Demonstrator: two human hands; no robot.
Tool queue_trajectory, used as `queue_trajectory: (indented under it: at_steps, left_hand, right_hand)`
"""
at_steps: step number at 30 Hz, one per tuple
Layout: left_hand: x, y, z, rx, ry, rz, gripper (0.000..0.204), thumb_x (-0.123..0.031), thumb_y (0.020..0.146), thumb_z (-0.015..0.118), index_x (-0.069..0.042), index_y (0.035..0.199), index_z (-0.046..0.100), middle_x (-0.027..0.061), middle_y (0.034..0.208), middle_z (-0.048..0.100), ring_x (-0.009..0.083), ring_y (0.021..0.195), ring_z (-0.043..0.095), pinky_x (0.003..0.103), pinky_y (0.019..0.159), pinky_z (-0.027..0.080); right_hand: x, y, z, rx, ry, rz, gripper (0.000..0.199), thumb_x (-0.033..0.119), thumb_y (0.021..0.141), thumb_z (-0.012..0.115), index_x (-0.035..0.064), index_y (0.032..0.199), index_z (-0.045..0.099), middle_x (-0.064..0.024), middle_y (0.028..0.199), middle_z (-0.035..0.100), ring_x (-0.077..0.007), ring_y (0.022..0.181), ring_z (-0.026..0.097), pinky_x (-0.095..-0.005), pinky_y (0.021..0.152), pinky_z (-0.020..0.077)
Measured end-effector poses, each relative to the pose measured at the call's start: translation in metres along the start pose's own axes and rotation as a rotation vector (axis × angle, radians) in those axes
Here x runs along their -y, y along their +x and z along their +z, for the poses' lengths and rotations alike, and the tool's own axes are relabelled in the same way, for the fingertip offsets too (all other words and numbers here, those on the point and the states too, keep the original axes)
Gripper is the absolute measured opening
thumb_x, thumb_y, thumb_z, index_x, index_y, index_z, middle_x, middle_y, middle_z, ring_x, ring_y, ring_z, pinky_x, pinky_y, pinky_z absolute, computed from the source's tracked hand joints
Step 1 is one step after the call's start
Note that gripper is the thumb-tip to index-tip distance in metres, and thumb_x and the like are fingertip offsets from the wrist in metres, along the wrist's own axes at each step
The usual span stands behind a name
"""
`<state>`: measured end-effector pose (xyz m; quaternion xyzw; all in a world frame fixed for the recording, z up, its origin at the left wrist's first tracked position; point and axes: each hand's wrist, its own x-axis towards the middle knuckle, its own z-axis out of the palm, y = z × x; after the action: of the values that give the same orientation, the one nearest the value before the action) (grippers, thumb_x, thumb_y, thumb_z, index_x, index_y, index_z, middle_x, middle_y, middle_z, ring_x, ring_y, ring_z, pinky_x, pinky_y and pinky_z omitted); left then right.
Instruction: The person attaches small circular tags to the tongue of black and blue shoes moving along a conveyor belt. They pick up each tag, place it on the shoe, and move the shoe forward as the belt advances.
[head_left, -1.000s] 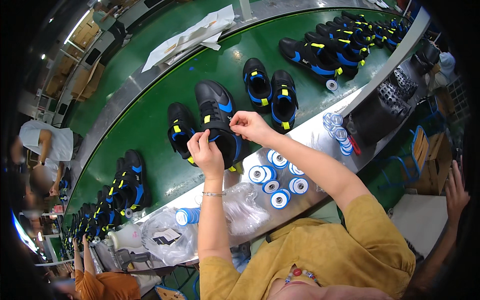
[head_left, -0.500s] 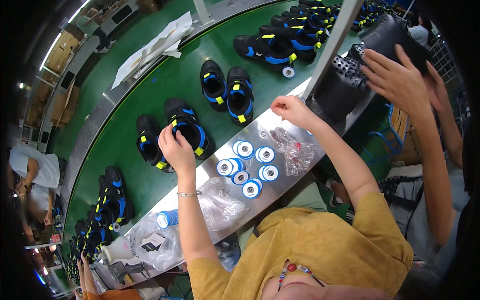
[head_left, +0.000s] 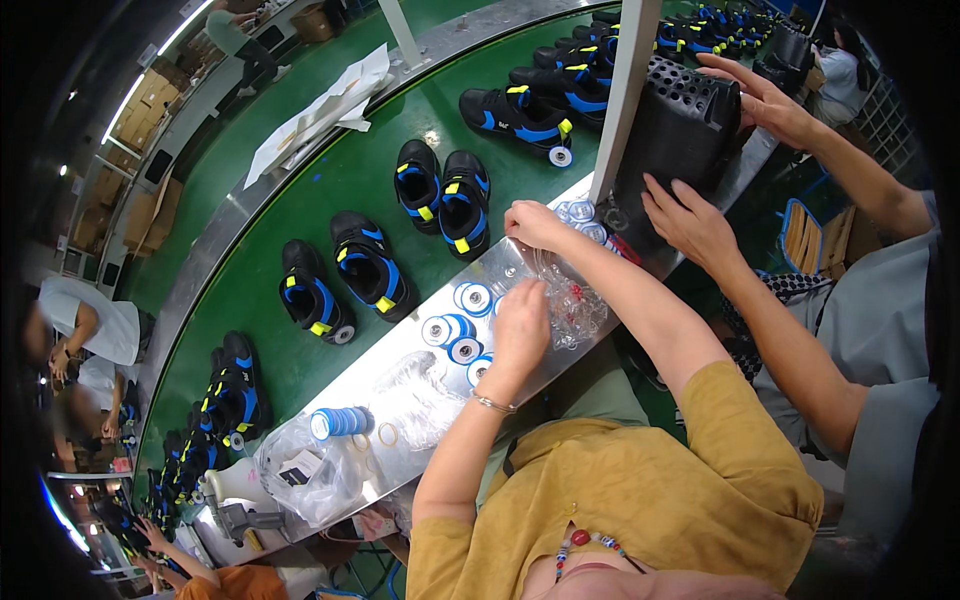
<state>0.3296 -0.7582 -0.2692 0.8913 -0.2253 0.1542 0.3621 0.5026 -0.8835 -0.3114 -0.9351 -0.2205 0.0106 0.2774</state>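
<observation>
My left hand (head_left: 524, 322) is closed, fingertips together, over the near edge of a group of blue-and-white round discs (head_left: 466, 349). Its fingers hide part of that group; anything in them is too small to make out. Farther off, my right hand (head_left: 536, 224) is pinched at the metal ledge's far edge, close to a pair of black-and-blue shoes (head_left: 462, 203). What it holds, if anything, cannot be seen. Clear plastic pieces with red bits (head_left: 577, 302) lie right of my left hand. Another shoe pair (head_left: 370, 264) stands farther left, with a disc (head_left: 344, 334) at one heel.
Crumpled clear plastic (head_left: 408, 395), a stack of discs (head_left: 340, 422) and a plastic bag (head_left: 305, 480) lie on the ledge (head_left: 400, 345). A metal post (head_left: 622, 100) rises at right. Beside it, a co-worker's hands (head_left: 690, 225) touch a black perforated container (head_left: 690, 120).
My left hand has left the shoe pair and moved right and nearer, to the discs. My right hand has shifted left. The co-worker's hands have come down around the black container.
</observation>
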Motion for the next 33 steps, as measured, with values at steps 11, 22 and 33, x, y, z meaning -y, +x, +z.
queue_trajectory:
  at_steps: [11, 22, 33]
  left_hand:
    - [-0.013, 0.005, 0.054, 0.132, 0.102, 0.065, 0.039, -0.015, 0.087, 0.06, 0.007, 0.119, 0.054, 0.0263, 0.126, 0.053, 0.0406, 0.122, 0.048, 0.045, 0.103, 0.039]
    - [-0.007, 0.015, 0.028, -0.072, 0.07, 0.017, 0.032, -0.005, 0.083, 0.059, 0.003, 0.113, 0.057, 0.0214, 0.118, 0.058, 0.0378, 0.11, 0.055, 0.043, 0.093, 0.045]
    - [0.056, 0.026, -0.032, 0.161, 0.475, -0.361, 0.034, -0.02, 0.069, 0.077, 0.001, 0.092, 0.066, 0.0162, 0.099, 0.059, 0.0327, 0.095, 0.053, 0.04, 0.082, 0.045]
  right_hand:
    - [0.013, -0.008, -0.037, -0.233, 1.114, 0.09, 0.013, 0.011, 0.093, 0.058, -0.0011, 0.094, 0.061, -0.0061, 0.086, 0.065, -0.0145, 0.082, 0.064, -0.0277, 0.077, 0.0524]
    - [0.075, -0.038, -0.119, -0.219, 1.207, 0.086, 0.009, 0.013, 0.097, 0.054, 0.0054, 0.1, 0.057, 0.0023, 0.07, 0.049, -0.0031, 0.057, 0.042, -0.0169, 0.046, 0.0306]
    - [0.066, -0.065, -0.1, 0.061, 1.149, 0.26, 0.008, 0.011, 0.091, 0.06, 0.0043, 0.096, 0.062, 0.0049, 0.065, 0.049, -0.0013, 0.051, 0.039, -0.0168, 0.044, 0.0269]
